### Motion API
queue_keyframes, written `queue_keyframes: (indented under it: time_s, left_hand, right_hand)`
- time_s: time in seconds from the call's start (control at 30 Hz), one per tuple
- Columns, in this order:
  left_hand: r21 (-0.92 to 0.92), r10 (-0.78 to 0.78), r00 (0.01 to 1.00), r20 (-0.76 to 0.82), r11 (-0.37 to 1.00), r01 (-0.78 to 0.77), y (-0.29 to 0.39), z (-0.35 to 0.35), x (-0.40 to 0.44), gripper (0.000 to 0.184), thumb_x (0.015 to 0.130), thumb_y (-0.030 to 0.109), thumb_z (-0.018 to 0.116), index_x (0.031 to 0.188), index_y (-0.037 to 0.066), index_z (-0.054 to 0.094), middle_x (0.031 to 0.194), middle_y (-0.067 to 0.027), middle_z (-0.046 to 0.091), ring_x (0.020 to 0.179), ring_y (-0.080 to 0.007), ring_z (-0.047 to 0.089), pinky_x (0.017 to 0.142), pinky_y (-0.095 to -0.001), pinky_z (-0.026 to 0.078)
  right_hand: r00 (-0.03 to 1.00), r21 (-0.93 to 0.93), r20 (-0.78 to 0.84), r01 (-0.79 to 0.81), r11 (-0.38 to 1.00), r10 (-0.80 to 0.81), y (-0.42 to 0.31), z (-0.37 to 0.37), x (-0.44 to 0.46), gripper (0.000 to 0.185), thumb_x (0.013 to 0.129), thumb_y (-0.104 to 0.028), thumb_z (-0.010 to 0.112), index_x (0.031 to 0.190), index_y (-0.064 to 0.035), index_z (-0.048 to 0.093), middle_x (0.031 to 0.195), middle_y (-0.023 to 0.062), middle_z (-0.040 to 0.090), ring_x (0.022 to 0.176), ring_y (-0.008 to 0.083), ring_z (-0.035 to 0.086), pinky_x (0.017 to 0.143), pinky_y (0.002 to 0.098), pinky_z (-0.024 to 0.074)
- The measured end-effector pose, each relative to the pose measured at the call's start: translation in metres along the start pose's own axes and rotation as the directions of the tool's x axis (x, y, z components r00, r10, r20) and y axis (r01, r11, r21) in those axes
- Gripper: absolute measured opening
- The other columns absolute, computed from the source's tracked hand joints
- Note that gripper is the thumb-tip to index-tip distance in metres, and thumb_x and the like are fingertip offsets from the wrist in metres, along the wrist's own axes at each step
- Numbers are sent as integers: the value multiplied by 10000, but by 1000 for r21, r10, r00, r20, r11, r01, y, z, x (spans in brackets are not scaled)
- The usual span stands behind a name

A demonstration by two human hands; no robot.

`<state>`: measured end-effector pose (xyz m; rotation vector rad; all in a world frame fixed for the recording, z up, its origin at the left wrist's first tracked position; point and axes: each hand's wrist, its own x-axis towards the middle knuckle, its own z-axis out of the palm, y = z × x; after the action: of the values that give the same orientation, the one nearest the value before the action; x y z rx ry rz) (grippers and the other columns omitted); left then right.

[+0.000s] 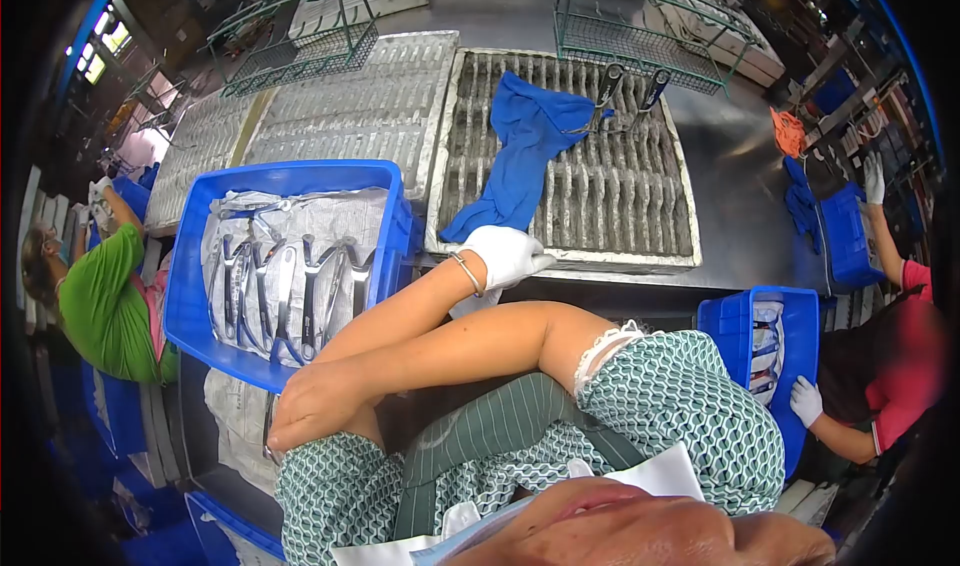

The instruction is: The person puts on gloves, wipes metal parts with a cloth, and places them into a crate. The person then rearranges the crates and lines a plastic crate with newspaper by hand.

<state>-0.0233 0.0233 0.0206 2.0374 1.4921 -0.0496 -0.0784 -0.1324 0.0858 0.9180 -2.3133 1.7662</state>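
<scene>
Left hand (511,257), fingers together, rests nearest soft, light cloth (528,146), pinchable just beyond it; right hand's (318,406) closure unclear.

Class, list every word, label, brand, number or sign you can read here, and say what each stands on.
No text can be read.
Paper in the bin: print-like marks, too small.
Tools in the bin: handle marks, too small.
Black handles on the tray: pale marks, too blurred.
</scene>
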Motion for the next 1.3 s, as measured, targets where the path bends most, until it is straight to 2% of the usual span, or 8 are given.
queue_keyframes:
  time_s: [0.13,0.2,0.3,0.43,0.63,0.93,1.13,1.3]
  left_hand:
    - [44,42,998,-51,998,-39,4,1,-3,446,920,491,431,1008,154,710,734,-94,674,743,-275,661,699,-386,507]
    - [135,93,991,-95,988,-80,6,6,-5,435,919,485,433,1010,163,711,812,-110,687,792,-291,661,727,-394,509]
    - [108,50,997,-56,993,-44,12,1,-8,422,920,475,434,1012,171,712,918,-122,687,855,-306,655,764,-403,508]
    - [94,28,998,-50,995,-23,13,-2,-10,420,917,472,438,1011,169,713,931,-119,688,859,-305,656,768,-401,509]
    - [122,34,999,-30,992,-30,11,6,-5,423,915,474,438,1005,165,712,919,-116,689,858,-304,657,768,-400,510]
    - [110,37,999,-33,993,-33,11,5,-6,425,912,481,444,973,156,710,859,-109,688,827,-300,658,742,-406,508]
    - [112,31,999,-35,993,-27,11,5,-6,425,914,479,441,979,158,712,860,-116,687,828,-302,658,747,-405,509]
    - [104,36,998,-51,994,-30,12,2,-8,426,918,475,434,977,158,713,863,-118,687,828,-305,657,749,-405,508]
  right_hand:
    - [994,49,-102,29,998,-24,-3,1,-9,392,940,-326,430,897,-22,673,949,157,678,943,312,620,810,401,476]
    - [978,-42,-198,55,998,-62,-3,5,-14,326,929,-279,444,855,-30,640,902,145,664,913,300,616,786,399,472]
    - [930,-118,-340,105,987,-140,0,12,-18,234,915,-215,459,814,-44,584,808,128,617,829,295,592,735,402,462]
    - [834,-194,-491,178,965,-252,1,14,-26,167,900,-160,479,789,-41,518,722,113,528,734,298,529,680,406,436]
    - [766,-267,-546,223,937,-338,0,12,-35,141,871,-117,533,776,-21,492,724,118,492,732,302,509,664,407,420]
    - [782,-258,-547,181,949,-298,-2,12,-42,175,847,-124,574,731,-18,497,684,126,478,655,314,517,600,402,413]
    - [782,-286,-526,207,936,-334,-1,10,-42,249,831,-144,604,624,-25,532,619,119,540,589,296,534,561,394,421]
    - [787,-290,-515,213,933,-340,-1,10,-42,257,832,-146,605,618,-21,535,608,122,543,575,299,536,551,392,421]
